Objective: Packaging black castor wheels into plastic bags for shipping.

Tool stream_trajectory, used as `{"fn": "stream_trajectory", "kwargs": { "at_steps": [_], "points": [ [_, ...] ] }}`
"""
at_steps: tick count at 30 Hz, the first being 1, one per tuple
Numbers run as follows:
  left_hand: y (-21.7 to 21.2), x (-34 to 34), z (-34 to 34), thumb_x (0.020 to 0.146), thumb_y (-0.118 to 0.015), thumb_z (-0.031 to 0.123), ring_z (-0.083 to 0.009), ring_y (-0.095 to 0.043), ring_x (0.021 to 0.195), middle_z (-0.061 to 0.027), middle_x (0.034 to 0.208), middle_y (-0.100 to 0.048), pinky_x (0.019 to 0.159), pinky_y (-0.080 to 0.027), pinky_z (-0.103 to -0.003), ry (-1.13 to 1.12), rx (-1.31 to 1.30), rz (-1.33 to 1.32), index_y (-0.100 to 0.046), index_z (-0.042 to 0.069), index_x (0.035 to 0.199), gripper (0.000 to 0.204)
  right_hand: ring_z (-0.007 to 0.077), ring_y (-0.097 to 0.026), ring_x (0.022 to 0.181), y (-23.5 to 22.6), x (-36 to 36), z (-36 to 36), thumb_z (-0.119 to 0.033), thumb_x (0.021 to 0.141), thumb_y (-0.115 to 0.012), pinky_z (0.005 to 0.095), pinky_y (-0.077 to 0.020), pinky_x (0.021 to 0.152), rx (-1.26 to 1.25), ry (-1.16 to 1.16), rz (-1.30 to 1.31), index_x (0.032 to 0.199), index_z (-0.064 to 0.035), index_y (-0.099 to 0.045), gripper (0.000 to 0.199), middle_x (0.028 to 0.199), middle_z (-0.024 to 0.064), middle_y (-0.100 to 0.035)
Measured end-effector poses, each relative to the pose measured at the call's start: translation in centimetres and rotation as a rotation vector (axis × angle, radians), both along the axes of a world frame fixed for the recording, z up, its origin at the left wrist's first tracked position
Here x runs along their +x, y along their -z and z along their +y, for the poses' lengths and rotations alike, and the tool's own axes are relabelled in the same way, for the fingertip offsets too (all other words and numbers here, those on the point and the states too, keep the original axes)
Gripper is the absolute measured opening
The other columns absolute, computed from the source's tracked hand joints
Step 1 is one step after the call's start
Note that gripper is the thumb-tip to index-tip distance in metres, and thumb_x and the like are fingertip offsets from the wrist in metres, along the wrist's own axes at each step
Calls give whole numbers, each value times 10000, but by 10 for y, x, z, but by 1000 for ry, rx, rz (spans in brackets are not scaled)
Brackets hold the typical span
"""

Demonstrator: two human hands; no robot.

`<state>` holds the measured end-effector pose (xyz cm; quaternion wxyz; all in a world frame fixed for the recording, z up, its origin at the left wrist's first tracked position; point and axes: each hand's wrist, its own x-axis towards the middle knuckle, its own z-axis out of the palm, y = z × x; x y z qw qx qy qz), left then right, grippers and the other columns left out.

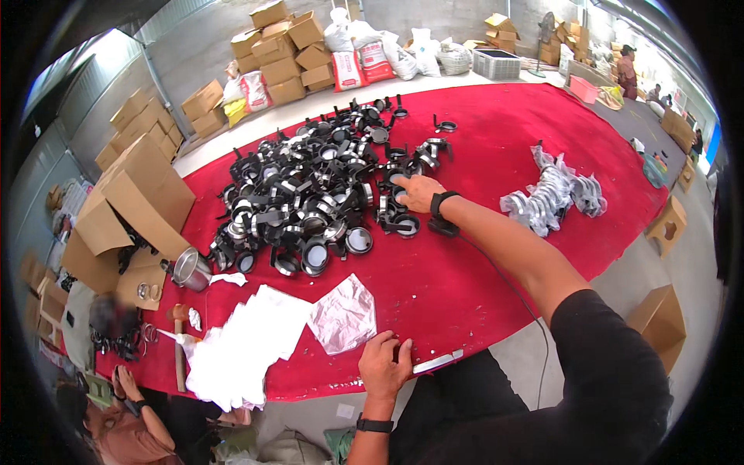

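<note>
Our right hand (417, 192) reaches flat, fingers spread, into the heap of black-and-silver round metal fittings (310, 194) at 12 o'clock | our left hand (385, 364) rests curled and empty on the red table's edge (434, 310) at 6 o'clock | a wrapped silver bundle (552, 198) lies at 2 o'clock; most of the heap looks unsorted.

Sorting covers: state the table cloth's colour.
Red; the cloth shows best in the head view.

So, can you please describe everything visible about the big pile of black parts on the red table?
The pile of black parts is a loose, tangled heap of many round black rings with short handle-like tabs, some with shiny silver centres. They look like plastic and metal. It lies on the red table covering, spreading from the middle toward the far edge. The right hand reaches into its right side, fingers on the parts. A metal cup lies near its left edge.
</note>
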<state>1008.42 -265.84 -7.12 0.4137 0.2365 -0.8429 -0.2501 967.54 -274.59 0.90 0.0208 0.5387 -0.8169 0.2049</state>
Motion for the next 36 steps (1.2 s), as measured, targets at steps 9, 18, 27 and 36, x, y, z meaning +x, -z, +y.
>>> {"fn": "stream_trajectory", "kwargs": {
  "at_steps": [9, 18, 27, 36],
  "points": [
    [-2, -2, 0, 827, -891, 118, -366, -755, 923, -173, 1031, -771, 810, -622, -442, 18, -7, 5, -734, 7, 888, 201, 429, -752, 936, 20, 2, 50, -255, 924, -731, 550, -604, 828, 111, -82, 299, 901, -52, -774, 209, 899, 215, -764],
    [-4, -3, 1, 853, -874, 145, -372, -749, 954, -175, 1064, -770, 827, -614, -452, 11, -11, 1, -758, 5, 903, 189, 436, -745, 943, 15, 28, 145, -302, 966, -703, 575, -573, 859, -120, 121, 74, 932, -37, -785, 280, 937, 224, -771],
    [-3, -2, 8, 876, -861, 155, -374, -743, 977, -167, 1098, -769, 863, -608, -461, 6, 9, -14, -770, 6, 918, 179, 272, -722, 740, 13, -2, 169, -386, 1085, -664, 426, -574, 704, -231, 229, -625, 1000, -48, -745, 357, 839, 123, -756],
    [-59, -4, -6, 1025, -788, 243, -232, -727, 1136, -241, 1412, -660, 861, -625, -346, 147, 797, 206, -498, -30, 1550, 658, 81, -570, 680, -26, 122, 185, -351, 1151, -598, 275, -476, 608, -345, -104, -1489, 1121, -67, -639, 288, 862, 9, -640]
  ]
}}
